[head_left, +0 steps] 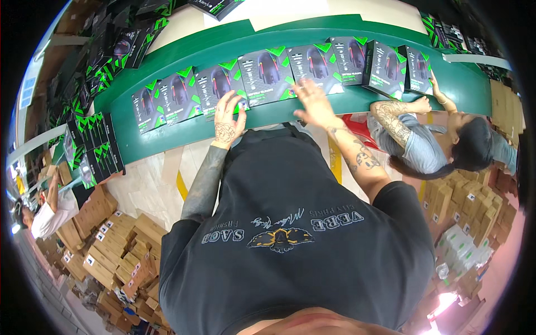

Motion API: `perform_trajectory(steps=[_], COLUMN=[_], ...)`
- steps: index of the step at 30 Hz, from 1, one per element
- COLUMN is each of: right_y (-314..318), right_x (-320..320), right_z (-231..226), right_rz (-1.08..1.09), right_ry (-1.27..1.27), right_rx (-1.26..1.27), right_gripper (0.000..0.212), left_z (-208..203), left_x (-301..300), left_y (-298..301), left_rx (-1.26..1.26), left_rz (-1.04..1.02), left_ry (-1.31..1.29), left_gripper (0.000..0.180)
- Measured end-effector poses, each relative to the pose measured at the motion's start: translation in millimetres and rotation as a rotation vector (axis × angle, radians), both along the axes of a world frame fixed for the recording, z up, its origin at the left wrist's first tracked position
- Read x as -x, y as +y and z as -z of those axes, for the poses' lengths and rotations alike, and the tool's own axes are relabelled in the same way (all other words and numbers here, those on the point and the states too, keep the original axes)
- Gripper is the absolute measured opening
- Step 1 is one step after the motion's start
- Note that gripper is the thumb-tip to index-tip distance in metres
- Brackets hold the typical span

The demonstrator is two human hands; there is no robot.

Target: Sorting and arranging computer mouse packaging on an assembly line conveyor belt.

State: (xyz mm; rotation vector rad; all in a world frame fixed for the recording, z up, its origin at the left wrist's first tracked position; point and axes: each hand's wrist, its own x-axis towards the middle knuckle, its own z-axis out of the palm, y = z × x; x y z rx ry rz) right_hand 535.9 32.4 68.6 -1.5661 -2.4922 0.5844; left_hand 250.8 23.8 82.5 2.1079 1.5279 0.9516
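Head view showed the person leaning over a green conveyor counter that curved across the frame, a row of black-and-green mouse boxes lying flat on it. The left hand hovered at the near edge of the counter with its thumb and forefinger curled toward each other and the other fingers fanned out; it gripped nothing, and its fingertips sat just at the lower edge of a mouse box directly beyond it. The right hand was spread flat, fingers apart, blurred, its fingertips resting on or just over the lower edge of another box beyond it; I could not tell whether it touched. Between the 2 hands, a third box lay on the counter, just beyond both. Further to the left of the left hand, 2 more boxes lay side by side. To the right of the right hand, a seated co-worker's tattooed arm reached onto the counter near an upright box. Below the left hand, on the floor, stood stacks of brown cartons.
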Motion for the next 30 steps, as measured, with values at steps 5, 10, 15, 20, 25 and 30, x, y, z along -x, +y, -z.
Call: perform_trajectory(steps=[5, 10, 15, 20, 25, 30], right_y=[19, 33, 34, 64, 45, 57], right_x=[-63, -76, -94, -131, -127, -105], right_z=[24, 25, -20, -65, -41, 2], right_rz=[0.099, 0.157, 0.499, 0.847, 0.232, 0.564], right_ry=[-0.221, 0.106, 0.353, 0.486, 0.704, 0.131], right_rx=[-0.21, -0.261, -0.367, -0.272, -0.041, 0.112], right_gripper=[0.07, 0.046, 0.026, 0.027, 0.037, 0.068], left_z=[13, 35, 36, 19, 20, 34], left_x=[-58, -90, -100, -81, 22, 183], left_y=[11, 22, 17, 8, 31, 64], left_rx=[0.036, 0.149, 0.117, 0.098, -0.077, -0.125], left_rz=[0.218, 0.287, 0.218, 0.071, -0.096, -0.514], left_ry=[0.163, 0.239, 0.168, 0.063, 0.276, 0.482], left_gripper=[0.041, 0.045, 0.044, 0.032, 0.035, 0.057])
